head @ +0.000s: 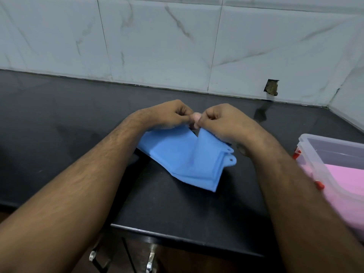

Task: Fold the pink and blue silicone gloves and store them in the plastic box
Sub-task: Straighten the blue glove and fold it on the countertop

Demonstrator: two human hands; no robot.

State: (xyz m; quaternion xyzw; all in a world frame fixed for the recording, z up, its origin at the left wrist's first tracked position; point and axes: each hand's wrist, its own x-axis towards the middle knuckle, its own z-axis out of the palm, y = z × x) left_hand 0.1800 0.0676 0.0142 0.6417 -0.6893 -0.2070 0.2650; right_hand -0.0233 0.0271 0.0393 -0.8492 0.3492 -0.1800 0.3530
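Blue gloves (189, 162), pinched at their far edge by left hand (167, 115) and right hand (220, 121), lie stacked on the counter (59, 115), with the plastic box (315, 152) nearer the right hand.

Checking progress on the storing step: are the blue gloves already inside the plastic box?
No, the blue gloves lie on the black counter, gripped by both hands, while the plastic box holds only pink.

Left hand (169, 115), right hand (220, 119) pinch blue gloves (189, 158); pink glove (346, 182) in plastic box (315, 154).
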